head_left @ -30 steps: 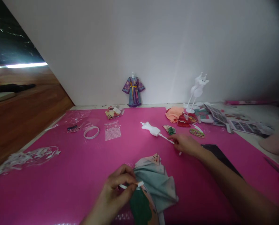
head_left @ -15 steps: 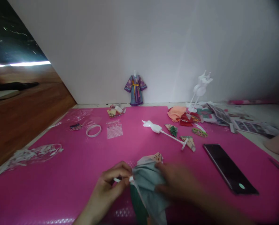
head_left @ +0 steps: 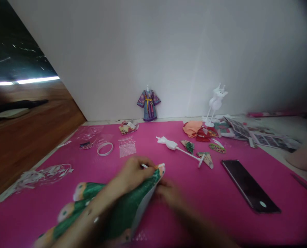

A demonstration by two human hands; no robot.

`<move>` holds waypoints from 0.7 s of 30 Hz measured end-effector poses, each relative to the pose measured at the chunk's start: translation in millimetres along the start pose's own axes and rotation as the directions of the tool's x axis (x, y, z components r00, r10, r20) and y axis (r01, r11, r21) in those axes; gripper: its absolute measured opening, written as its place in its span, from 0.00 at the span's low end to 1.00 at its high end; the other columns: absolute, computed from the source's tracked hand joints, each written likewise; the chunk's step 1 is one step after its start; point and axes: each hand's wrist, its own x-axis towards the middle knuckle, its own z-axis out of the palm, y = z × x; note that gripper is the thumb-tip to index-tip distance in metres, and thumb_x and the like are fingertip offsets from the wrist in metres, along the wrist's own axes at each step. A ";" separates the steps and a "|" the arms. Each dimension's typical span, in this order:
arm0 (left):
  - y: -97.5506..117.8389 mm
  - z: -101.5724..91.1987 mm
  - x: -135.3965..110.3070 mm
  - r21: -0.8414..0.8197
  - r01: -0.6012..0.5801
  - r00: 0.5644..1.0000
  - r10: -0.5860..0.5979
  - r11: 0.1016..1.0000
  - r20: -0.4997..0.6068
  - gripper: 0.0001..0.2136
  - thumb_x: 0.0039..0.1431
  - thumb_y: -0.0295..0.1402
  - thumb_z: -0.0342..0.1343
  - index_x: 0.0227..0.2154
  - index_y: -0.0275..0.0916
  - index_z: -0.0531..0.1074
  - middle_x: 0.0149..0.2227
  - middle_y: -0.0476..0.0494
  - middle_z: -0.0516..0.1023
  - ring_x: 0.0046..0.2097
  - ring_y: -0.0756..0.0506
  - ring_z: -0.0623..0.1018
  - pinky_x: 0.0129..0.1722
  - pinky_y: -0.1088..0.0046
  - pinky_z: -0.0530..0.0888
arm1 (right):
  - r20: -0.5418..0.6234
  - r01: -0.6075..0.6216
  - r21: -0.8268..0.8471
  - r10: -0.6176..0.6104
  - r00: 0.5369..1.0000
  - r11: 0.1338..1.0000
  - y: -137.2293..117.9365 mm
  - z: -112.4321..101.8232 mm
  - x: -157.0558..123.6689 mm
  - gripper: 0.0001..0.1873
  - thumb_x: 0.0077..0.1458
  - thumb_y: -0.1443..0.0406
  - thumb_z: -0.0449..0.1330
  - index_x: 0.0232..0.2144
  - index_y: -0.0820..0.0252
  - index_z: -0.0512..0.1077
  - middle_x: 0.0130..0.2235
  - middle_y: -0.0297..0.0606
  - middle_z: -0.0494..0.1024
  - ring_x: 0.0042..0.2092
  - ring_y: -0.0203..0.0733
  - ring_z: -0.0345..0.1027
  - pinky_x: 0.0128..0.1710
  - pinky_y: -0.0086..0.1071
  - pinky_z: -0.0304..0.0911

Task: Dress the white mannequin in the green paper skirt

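Observation:
A green cloth piece [head_left: 122, 213] with peach and white ends spreads toward me, its pale underside showing along the right edge. My left hand [head_left: 134, 174] pinches it near the narrow upper corner, and a short white strip pokes out between the fingers. On the cloth's right edge my right hand [head_left: 167, 193] is closed, blurred, with its fingertips partly hidden behind the fabric. Beyond the hands, a small white doll mannequin [head_left: 169, 143] lies on its side on the pink mat [head_left: 207, 193].
Right of the hands lies a black phone [head_left: 250, 186]. Behind are cloth scraps [head_left: 193, 129], a roll of white tape [head_left: 105, 149] and a sheet of small beads [head_left: 127, 149]. A dressed mannequin [head_left: 148, 105] and a bare white one [head_left: 216, 103] stand by the wall.
The cloth has swung over: its grey-blue underside faced up before, and now the green side spreads to the left under my left forearm. Both hands have shifted, the left one up.

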 end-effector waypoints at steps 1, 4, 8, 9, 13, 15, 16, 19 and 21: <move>-12.8 10.8 12.2 0.012 0.015 0.998 -0.015 1.000 0.054 0.11 0.50 0.32 0.53 0.24 0.33 0.78 0.20 0.51 0.76 0.25 0.49 0.74 0.24 0.77 0.68 | -0.001 -0.022 0.041 0.022 1.000 0.999 5.3 -13.1 -4.8 0.15 0.44 0.64 0.57 0.37 0.55 0.72 0.32 0.34 0.80 0.33 0.42 0.77 0.37 0.37 0.70; -48.9 37.6 36.9 0.069 0.029 0.988 -0.039 0.997 0.149 0.18 0.56 0.34 0.46 0.26 0.30 0.80 0.18 0.56 0.70 0.25 0.50 0.75 0.24 0.79 0.65 | -0.013 -0.046 0.145 0.048 0.999 0.988 20.6 -38.8 -25.3 0.24 0.42 0.63 0.59 0.46 0.53 0.68 0.41 0.37 0.80 0.39 0.44 0.77 0.39 0.38 0.69; -67.6 50.9 44.2 0.125 0.044 0.972 -0.072 0.991 0.224 0.12 0.61 0.36 0.55 0.27 0.32 0.76 0.22 0.54 0.72 0.25 0.51 0.74 0.25 0.76 0.70 | -0.124 0.008 0.119 0.007 0.992 0.993 33.4 -39.3 -44.6 0.39 0.47 0.58 0.65 0.59 0.54 0.56 0.50 0.44 0.74 0.42 0.46 0.74 0.39 0.38 0.68; -67.5 51.9 44.4 0.135 0.049 0.966 -0.081 0.990 0.244 0.13 0.63 0.37 0.55 0.28 0.33 0.75 0.23 0.54 0.72 0.26 0.51 0.75 0.26 0.75 0.71 | -0.175 -0.015 0.016 0.017 0.984 1.000 34.5 -38.3 -45.9 0.42 0.47 0.58 0.65 0.61 0.54 0.52 0.50 0.43 0.74 0.39 0.45 0.74 0.36 0.36 0.68; -61.5 56.8 45.9 0.161 0.081 0.948 -0.126 0.984 0.292 0.12 0.61 0.38 0.58 0.30 0.34 0.74 0.24 0.53 0.74 0.25 0.51 0.74 0.27 0.73 0.72 | -0.274 -0.129 -0.372 0.024 0.961 0.919 30.8 -50.3 -45.9 0.43 0.49 0.63 0.59 0.65 0.58 0.45 0.33 0.32 0.72 0.28 0.39 0.67 0.28 0.31 0.62; -59.0 61.1 47.2 0.158 0.087 0.949 -0.130 0.984 0.287 0.12 0.60 0.38 0.57 0.29 0.34 0.76 0.23 0.52 0.74 0.25 0.50 0.74 0.26 0.73 0.70 | -0.300 -0.149 -0.470 0.001 0.954 0.870 25.2 -65.4 -49.0 0.40 0.50 0.63 0.56 0.64 0.60 0.48 0.27 0.27 0.67 0.26 0.39 0.65 0.26 0.31 0.59; -58.5 63.6 47.9 0.150 0.083 0.951 -0.124 0.985 0.284 0.11 0.60 0.37 0.56 0.29 0.35 0.77 0.22 0.51 0.75 0.25 0.49 0.74 0.26 0.73 0.69 | -0.316 -0.167 -0.518 -0.007 0.949 0.839 21.8 -73.9 -51.9 0.39 0.50 0.63 0.56 0.62 0.60 0.50 0.26 0.26 0.65 0.26 0.39 0.64 0.26 0.31 0.58; -59.8 71.4 49.4 0.109 0.051 0.955 -0.080 0.993 0.285 0.12 0.56 0.38 0.55 0.31 0.37 0.81 0.24 0.48 0.80 0.28 0.46 0.77 0.27 0.73 0.67 | -0.312 -0.238 -0.653 0.031 0.949 0.719 9.7 -97.4 -62.3 0.36 0.51 0.59 0.57 0.61 0.62 0.55 0.26 0.28 0.67 0.28 0.42 0.67 0.28 0.33 0.60; -62.3 75.1 49.5 0.086 0.022 0.961 -0.045 0.996 0.274 0.12 0.55 0.39 0.56 0.35 0.40 0.81 0.32 0.45 0.83 0.33 0.44 0.79 0.31 0.73 0.69 | -0.321 -0.271 -0.738 0.032 0.947 0.619 0.4 -107.9 -65.9 0.32 0.53 0.58 0.57 0.59 0.61 0.60 0.30 0.34 0.73 0.33 0.45 0.71 0.32 0.36 0.63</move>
